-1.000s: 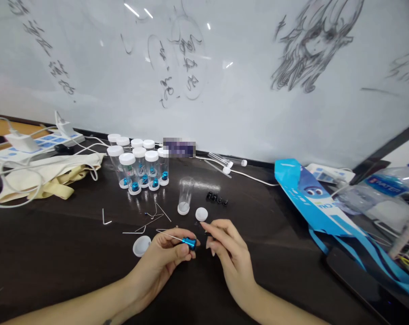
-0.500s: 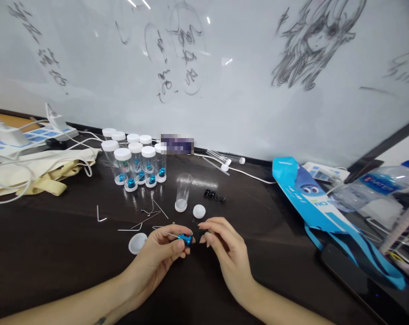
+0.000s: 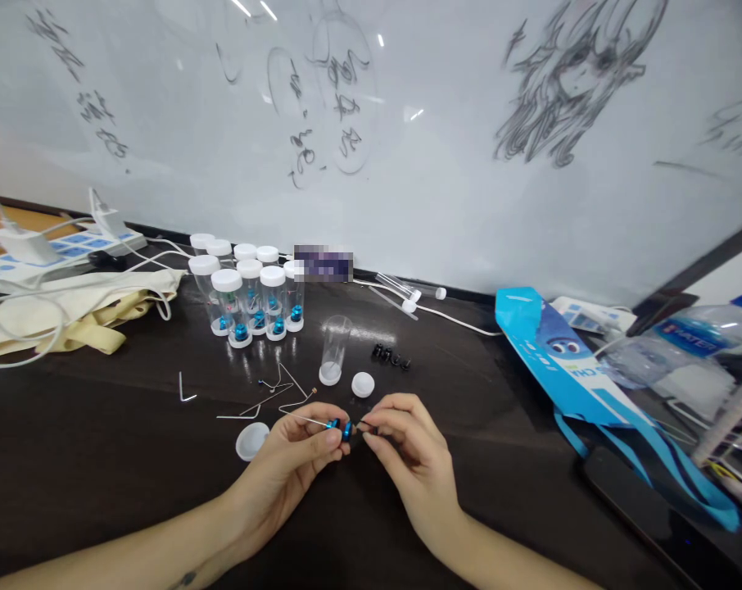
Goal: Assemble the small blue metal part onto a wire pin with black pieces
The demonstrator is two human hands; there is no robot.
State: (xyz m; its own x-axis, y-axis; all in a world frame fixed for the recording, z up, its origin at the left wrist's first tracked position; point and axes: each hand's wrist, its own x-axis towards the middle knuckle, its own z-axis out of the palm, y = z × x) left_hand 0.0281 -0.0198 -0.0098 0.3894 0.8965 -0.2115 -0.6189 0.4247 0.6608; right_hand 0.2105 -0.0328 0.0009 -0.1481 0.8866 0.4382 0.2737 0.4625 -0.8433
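Observation:
Between the thumb and fingers of my left hand (image 3: 300,451) is a small blue metal spool-like part (image 3: 347,431), with a thin bent wire (image 3: 313,420) running out to its left. Closed in a pinch just right of it, my right hand (image 3: 417,451) holds a small dark piece (image 3: 369,427), its kind too small to make out. The dark piece is close to the part's right end; whether they touch I cannot tell. A white cap (image 3: 252,442) lies beside my left hand. Beyond my hands stand an uncapped clear tube (image 3: 336,340) and a small white cap (image 3: 363,384).
Several white-capped clear tubes (image 3: 227,281) with blue parts inside stand at the back left. Bent wires (image 3: 273,389) and an L-shaped key (image 3: 183,392) lie nearby. Small black pieces (image 3: 388,356) sit behind my right hand. A blue packet (image 3: 534,352) and bottle (image 3: 684,336) are right.
My left hand has turned the blue part slightly, and more of the bent wire shows. My right hand has brought the dark piece a little closer to the part.

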